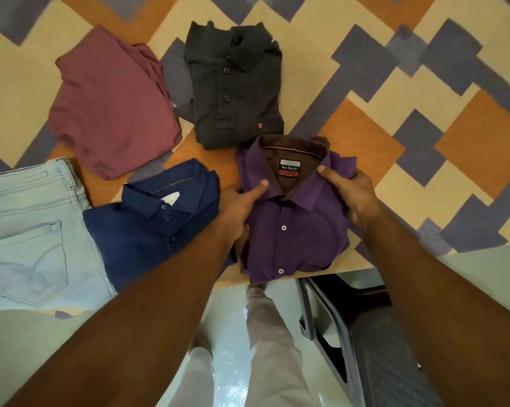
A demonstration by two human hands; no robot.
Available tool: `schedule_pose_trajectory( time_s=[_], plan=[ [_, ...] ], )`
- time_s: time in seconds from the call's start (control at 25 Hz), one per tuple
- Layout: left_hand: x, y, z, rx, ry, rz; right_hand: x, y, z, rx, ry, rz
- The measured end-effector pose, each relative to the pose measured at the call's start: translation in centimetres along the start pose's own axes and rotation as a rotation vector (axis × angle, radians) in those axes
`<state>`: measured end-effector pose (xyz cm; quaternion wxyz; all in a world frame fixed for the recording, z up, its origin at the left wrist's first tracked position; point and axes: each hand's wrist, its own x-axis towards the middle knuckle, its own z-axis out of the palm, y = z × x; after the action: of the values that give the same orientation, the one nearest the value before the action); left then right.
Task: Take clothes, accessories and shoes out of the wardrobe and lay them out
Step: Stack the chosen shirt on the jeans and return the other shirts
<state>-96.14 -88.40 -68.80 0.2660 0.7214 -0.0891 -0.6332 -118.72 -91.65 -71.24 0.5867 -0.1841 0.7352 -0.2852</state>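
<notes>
Both hands hold the folded purple shirt (292,227) by its sides at the near edge of the patterned bedspread (424,83): left hand (239,207) and right hand (350,195), thumbs on the collar. Left of it lie a navy shirt (153,230) and pale jeans (33,239). Beyond lie a maroon garment (112,107) and a dark grey shirt (236,86).

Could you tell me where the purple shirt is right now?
The purple shirt lies centre-right, at the bedspread's near edge, between both hands, below the dark grey shirt.
</notes>
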Motion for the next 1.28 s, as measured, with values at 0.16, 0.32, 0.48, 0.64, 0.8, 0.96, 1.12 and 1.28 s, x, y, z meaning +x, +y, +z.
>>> schedule_pose_trajectory(
  time_s=[0.16, 0.32, 0.48, 0.64, 0.8, 0.96, 1.12, 1.28],
  plan=[
    [1.1, 0.6, 0.2, -0.065, -0.150, -0.013, -0.5, -0.3, 1.2, 0.129, -0.140, 0.021],
    [-1.0, 1.7, -1.5, -0.191, -0.307, 0.020, -4.0, -2.7, 1.7, 0.205, -0.289, 0.042],
    [-7.2, 5.5, -9.3, -0.302, -0.463, 0.206, -13.4, -8.0, 5.4, 0.225, -0.385, -0.166],
    [-14.8, 8.1, -18.9, -0.341, -0.457, 0.384, -24.5, -11.2, 11.0, 0.191, -0.478, -0.374],
    [-22.6, 7.5, -30.6, -0.302, -0.339, 0.440, -33.9, -10.2, 18.1, 0.200, -0.610, -0.438],
    [-27.2, 8.0, -41.8, -0.316, -0.269, 0.472, -40.2, -8.6, 26.0, 0.187, -0.774, -0.374],
    [-25.9, 11.0, -47.8, -0.255, -0.145, 0.528, -41.6, -10.0, 33.2, 0.116, -0.738, -0.332],
    [-23.9, 13.7, -53.3, -0.279, -0.134, 0.698, -42.6, -11.7, 38.9, 0.093, -0.758, -0.438]
  ],
)
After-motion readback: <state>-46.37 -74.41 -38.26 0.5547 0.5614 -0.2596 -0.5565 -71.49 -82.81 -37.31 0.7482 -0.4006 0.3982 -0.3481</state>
